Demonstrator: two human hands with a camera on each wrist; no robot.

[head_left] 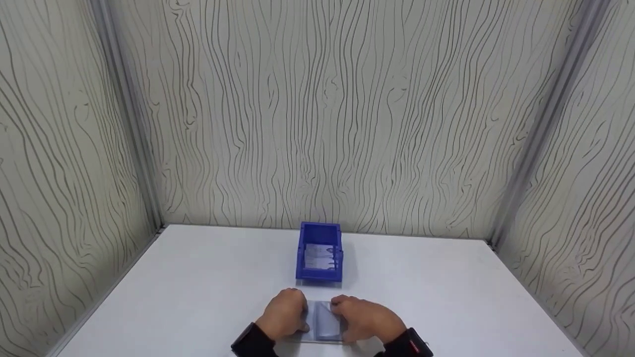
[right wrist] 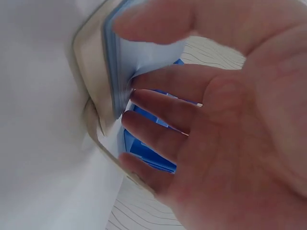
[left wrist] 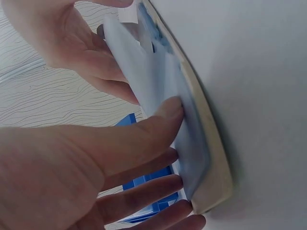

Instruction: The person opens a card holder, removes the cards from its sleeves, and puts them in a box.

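A small card holder (head_left: pixel 327 321) with clear plastic sleeves lies opened out on the white table. Its beige cover (left wrist: pixel 218 172) shows beneath the bluish sleeves in the left wrist view. My left hand (head_left: pixel 284 313) holds the left side, thumb pressed on the sleeves and fingers along the far edge. On the opposite side, my right hand (head_left: pixel 369 318) grips a sleeve edge between thumb and fingers. One sleeve (left wrist: pixel 127 57) stands raised near that hand. A thin beige strap (right wrist: pixel 108 149) hangs from the cover past the right little finger.
Just beyond the hands stands an open blue bin (head_left: pixel 320 275) with something whitish at its bottom. Wood-grain patterned panels (head_left: pixel 317 124) rise behind the table (head_left: pixel 198 277) and at both sides. Dark bands (head_left: pixel 254 341) cover the wrists.
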